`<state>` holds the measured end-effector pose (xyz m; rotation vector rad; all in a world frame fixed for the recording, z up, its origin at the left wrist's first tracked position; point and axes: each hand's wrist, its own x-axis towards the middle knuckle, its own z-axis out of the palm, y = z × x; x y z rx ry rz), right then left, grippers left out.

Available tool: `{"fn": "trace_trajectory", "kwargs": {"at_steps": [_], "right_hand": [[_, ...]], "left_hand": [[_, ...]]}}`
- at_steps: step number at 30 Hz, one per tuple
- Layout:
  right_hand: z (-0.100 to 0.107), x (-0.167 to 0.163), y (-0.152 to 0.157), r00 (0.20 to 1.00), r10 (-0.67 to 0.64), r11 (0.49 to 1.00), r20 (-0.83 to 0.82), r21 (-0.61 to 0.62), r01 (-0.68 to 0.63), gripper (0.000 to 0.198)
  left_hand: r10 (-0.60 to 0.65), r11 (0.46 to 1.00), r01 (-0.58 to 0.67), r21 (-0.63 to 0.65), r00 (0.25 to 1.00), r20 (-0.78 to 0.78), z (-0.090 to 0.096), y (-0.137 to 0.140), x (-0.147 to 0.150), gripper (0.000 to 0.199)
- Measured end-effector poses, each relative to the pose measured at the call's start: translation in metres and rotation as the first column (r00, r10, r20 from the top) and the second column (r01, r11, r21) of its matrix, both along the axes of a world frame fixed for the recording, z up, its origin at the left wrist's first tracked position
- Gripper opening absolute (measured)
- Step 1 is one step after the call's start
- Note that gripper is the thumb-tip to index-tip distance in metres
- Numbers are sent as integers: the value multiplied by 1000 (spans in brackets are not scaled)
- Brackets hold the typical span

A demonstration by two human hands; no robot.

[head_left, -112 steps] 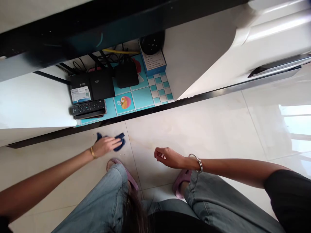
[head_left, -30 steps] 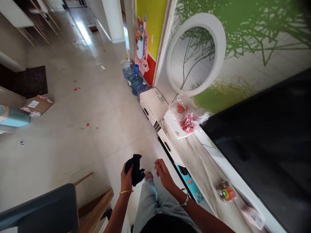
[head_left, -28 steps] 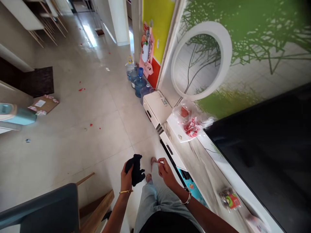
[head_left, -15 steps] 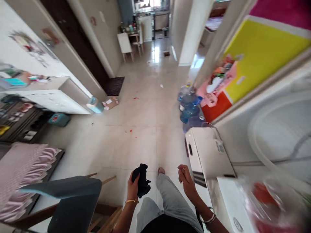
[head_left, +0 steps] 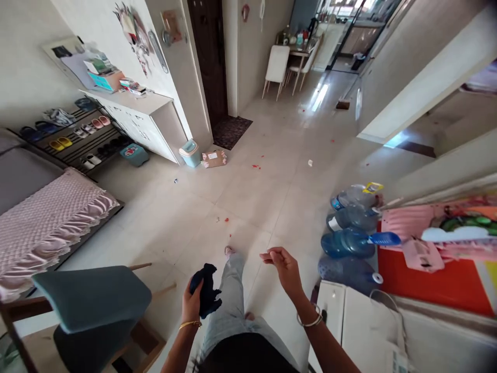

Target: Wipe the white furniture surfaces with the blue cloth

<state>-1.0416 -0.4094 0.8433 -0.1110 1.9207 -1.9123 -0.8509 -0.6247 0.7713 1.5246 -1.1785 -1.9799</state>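
A pale, shiny floor (head_left: 248, 199) is spreading out under a left hand (head_left: 199, 298) that is holding a dark cloth (head_left: 208, 292).
The left fingers are curling around the cloth, which is hanging in front of the jeans (head_left: 231, 285). The right hand (head_left: 283, 267) is hanging in the air, its fingers bending together near the thumb; I cannot tell if they are touching. Four big plastic jugs (head_left: 345, 243) are standing beside a white cabinet (head_left: 363, 326), one wearing a blue top (head_left: 384, 238); I cannot tell if water is inside. A small bin (head_left: 190, 155) is standing beside a cardboard box (head_left: 214, 159), both hiding their insides. A dark rack (head_left: 73, 151) is holding shoes (head_left: 60, 143).
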Motion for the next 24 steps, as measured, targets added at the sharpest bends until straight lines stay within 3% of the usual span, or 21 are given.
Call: {"fn": "trace_trajectory", "kwargs": {"at_steps": [4,8,11,14,17,21,24], "right_hand": [[-6,-57,-54,993,4,993,121,114,-18,44],[9,-134,-113,995,9,979,99,200,-29,54],[19,-196,-162,998,57,973,9,223,-57,60],[21,-251,-214,995,37,983,-92,185,-20,64],[15,-301,-264,986,89,986,-142,151,-67,57],[-7,-381,-317,965,221,958,-142,216,-188,44],[-26,-462,-346,950,245,933,-195,315,-176,35]], "left_hand": [[-15,996,22,82,996,-88,5,-66,-112,56],[-3,994,27,109,976,-220,39,-140,-228,68],[-4,997,28,73,950,-313,66,-189,-299,66],[-29,998,45,34,925,-378,84,-229,-350,61],[-27,999,36,15,917,-398,90,-265,-389,59],[34,999,-29,19,921,-387,80,-313,-437,60],[115,993,-110,33,921,-371,67,-353,-478,61]]}}
